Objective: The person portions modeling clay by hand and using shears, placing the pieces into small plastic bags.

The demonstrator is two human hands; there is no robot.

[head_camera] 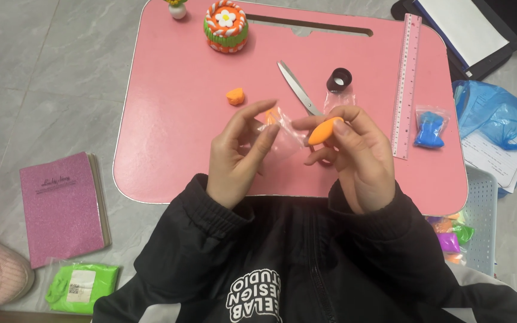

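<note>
Your right hand point(357, 158) is pinching an elongated lump of soft orange modelling clay point(325, 130) between thumb and fingertips, holding it just above the near middle of the pink rounded lap table point(169, 137). Your left hand point(237, 155) is gripping a small clear plastic bag point(285, 136) with a trace of orange clay inside, its fingers closing narrowly on the bag's upper edge, just left of the clay lump. A smaller piece of orange clay point(235, 96) is lying on the table, a little farther away and to the left of your left hand. A pair of silver-bladed scissors point(298, 88) is resting just beyond your hands, with a black ring-shaped cap point(339, 79) to its right. A pink plastic ruler point(406, 84) is running along the table's right side, and a small bag of blue clay point(431, 129) is sitting just right of it. At the far edge, a round orange, green and white clay cake with a flower on top point(226, 27) is standing.
</note>
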